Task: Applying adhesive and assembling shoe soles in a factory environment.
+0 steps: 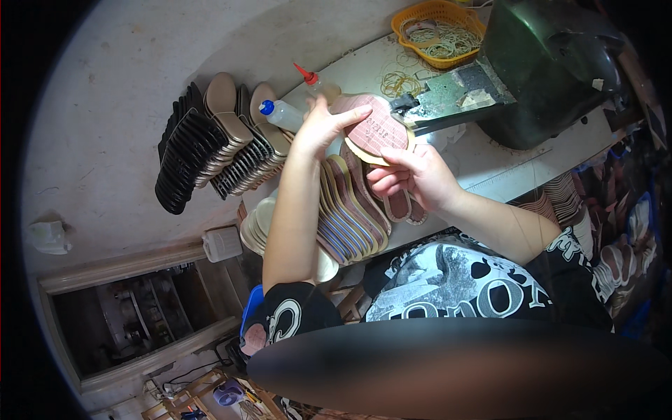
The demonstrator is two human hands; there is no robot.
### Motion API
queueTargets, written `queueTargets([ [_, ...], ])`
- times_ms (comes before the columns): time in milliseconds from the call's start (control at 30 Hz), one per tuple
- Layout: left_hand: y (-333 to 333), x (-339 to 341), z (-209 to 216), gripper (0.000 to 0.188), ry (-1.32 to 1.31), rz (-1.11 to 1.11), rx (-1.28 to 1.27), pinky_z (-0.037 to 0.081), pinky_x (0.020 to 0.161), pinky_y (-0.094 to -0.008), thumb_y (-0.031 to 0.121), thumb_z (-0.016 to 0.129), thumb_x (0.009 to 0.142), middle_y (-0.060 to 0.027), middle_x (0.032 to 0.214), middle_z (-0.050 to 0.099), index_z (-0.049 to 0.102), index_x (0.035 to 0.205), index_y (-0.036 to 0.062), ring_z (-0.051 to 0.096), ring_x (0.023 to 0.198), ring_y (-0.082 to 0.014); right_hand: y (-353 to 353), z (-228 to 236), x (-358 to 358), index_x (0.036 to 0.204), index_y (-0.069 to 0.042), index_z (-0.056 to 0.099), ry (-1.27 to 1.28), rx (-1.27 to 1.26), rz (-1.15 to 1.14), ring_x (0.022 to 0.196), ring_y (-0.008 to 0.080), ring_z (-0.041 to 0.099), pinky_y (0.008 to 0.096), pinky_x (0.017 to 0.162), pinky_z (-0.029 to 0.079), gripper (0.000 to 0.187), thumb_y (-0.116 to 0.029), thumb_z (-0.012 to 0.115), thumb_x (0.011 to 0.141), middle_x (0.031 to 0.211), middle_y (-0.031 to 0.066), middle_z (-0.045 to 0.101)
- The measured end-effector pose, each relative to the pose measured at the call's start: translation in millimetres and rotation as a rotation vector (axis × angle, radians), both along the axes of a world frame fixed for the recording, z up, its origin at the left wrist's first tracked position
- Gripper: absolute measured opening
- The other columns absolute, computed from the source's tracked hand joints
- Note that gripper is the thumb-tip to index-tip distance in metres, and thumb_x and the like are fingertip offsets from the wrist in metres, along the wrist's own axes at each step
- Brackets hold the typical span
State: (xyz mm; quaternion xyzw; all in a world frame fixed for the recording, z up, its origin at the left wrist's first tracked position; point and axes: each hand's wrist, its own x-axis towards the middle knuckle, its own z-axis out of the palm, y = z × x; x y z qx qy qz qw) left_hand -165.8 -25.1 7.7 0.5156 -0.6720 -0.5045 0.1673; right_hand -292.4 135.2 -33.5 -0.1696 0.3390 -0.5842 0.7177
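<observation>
A reddish-brown shoe insole (369,124) with a pale yellow edge is held up at the flat arm of a green machine (462,91). Its rim lies close by the small black part at the arm's tip; whether they touch I cannot tell. My left hand (320,127) grips the insole from the left, thumb pressed on its upper face. From the right, my right hand (414,176) pinches the lower edge between thumb and curled fingers. Below the hands a row of stacked insoles (350,210) leans together on the table, with a few more insoles (400,206) beside it.
Black and tan soles (210,143) stand stacked at the left, near a blue-capped bottle (281,113) and a red-tipped bottle (320,85). A yellow basket (404,40) holds pale strips at the back. More shoe parts (616,266) are piled at right. A white jug (222,243) stands lower left.
</observation>
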Motion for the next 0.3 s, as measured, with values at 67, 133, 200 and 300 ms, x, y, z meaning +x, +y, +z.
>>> queueTargets([
  [67, -17.2, -1.0, -3.4, 0.085, 0.047, -0.219, 0.038, 0.027, 0.110, -0.0350, 0.035, 0.077, 0.075, -0.0260, 0.136, 0.043, 0.037, 0.137, -0.0066, 0.040, 0.130, -0.0281, -4.1, 1.5, -0.5, 0.103, 0.003, 0.063, 0.008, 0.012, -0.024, 0.067, 0.0157, 0.068, 0.0248, 0.061, 0.055, 0.031, -0.026, 0.055, 0.093, 0.082, 0.0135, 0.069],
  [133, -40.6, 3.3, -4.6, 0.063, 0.092, -0.443, 0.237, 0.036, 0.101, -0.0303, 0.027, 0.074, 0.078, -0.0113, 0.125, 0.058, 0.050, 0.133, 0.0057, 0.052, 0.117, -0.0190, -8.1, 5.7, 2.9, 0.106, 0.003, 0.061, 0.036, 0.014, -0.039, 0.067, 0.0157, 0.068, 0.0240, 0.061, 0.055, 0.031, -0.025, 0.050, 0.095, 0.084, 0.0135, 0.069],
  [200, -55.6, -0.5, -3.0, 0.054, 0.048, -0.500, 0.261, 0.040, 0.095, -0.0278, 0.024, 0.073, 0.079, -0.0077, 0.116, 0.061, 0.055, 0.126, 0.0059, 0.054, 0.108, -0.0154, -12.9, 6.1, 0.9, 0.107, 0.003, 0.061, 0.047, 0.013, -0.030, 0.069, 0.0171, 0.069, 0.0265, 0.064, 0.056, 0.032, -0.025, 0.051, 0.095, 0.085, 0.0143, 0.069],
  [300, -61.4, -7.4, 17.3, 0.052, -0.104, -0.561, 0.258, 0.046, 0.084, -0.0260, 0.031, 0.079, 0.074, -0.0051, 0.103, 0.064, 0.062, 0.116, 0.0072, 0.058, 0.095, -0.0135, -18.7, 7.5, -4.6, 0.114, 0.000, 0.060, 0.153, -0.013, -0.030, 0.069, 0.0157, 0.069, 0.0244, 0.062, 0.055, 0.033, -0.025, 0.048, 0.097, 0.086, 0.0129, 0.069],
])
